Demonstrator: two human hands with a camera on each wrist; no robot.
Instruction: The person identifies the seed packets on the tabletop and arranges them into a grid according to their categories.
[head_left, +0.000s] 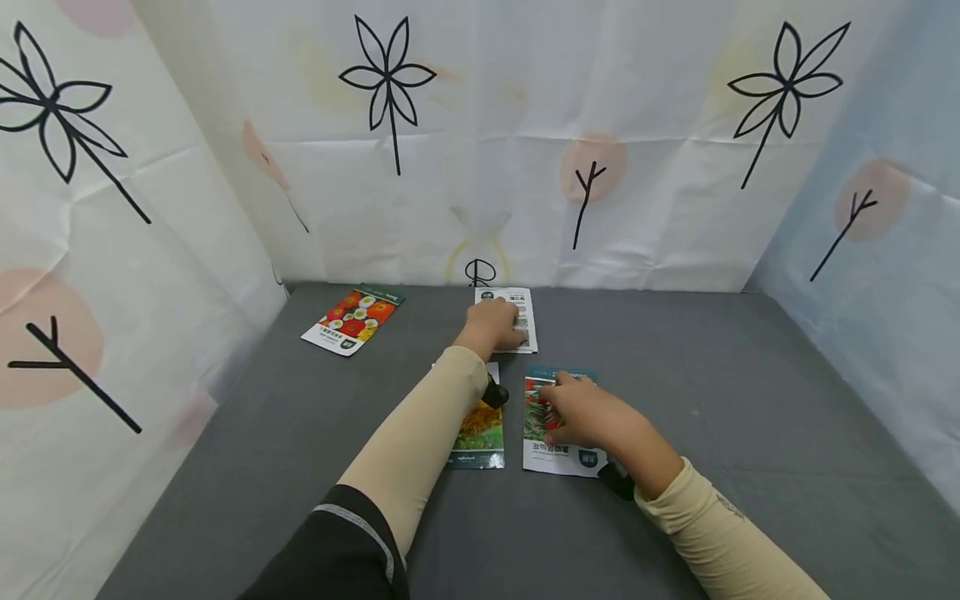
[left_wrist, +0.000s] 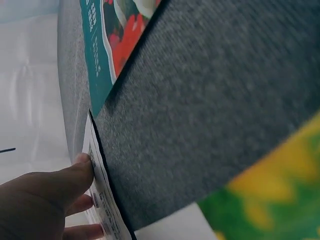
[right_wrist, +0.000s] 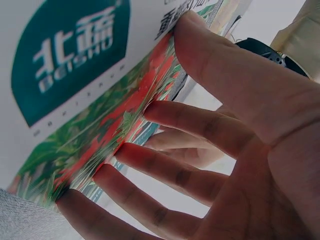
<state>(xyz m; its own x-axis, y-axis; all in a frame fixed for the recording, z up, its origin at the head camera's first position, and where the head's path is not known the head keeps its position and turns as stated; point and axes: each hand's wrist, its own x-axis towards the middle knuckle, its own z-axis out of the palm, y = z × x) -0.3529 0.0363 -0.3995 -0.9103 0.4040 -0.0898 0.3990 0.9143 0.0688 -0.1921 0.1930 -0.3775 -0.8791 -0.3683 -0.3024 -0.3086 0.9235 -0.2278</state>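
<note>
My left hand (head_left: pixel 492 323) reaches to the back middle of the table. Its thumb and fingertips rest on a seed packet (head_left: pixel 528 321) lying with its white printed side up, seen edge-on in the left wrist view. My right hand (head_left: pixel 592 412) lies over a seed packet (head_left: pixel 553 459) with red blooms and green leaves, its slightly bent fingers spread. In the right wrist view its fingertips (right_wrist: pixel 107 172) touch the printed face near a teal logo. Partly hidden under my left forearm is a seed packet (head_left: pixel 480 442) with yellow-orange flowers.
At the back left a seed packet (head_left: pixel 348 321) with red, orange and white flowers lies at an angle. The grey table (head_left: pixel 720 400) is bordered at the back and sides by white cloth (head_left: pixel 660 225) with line-drawn plants.
</note>
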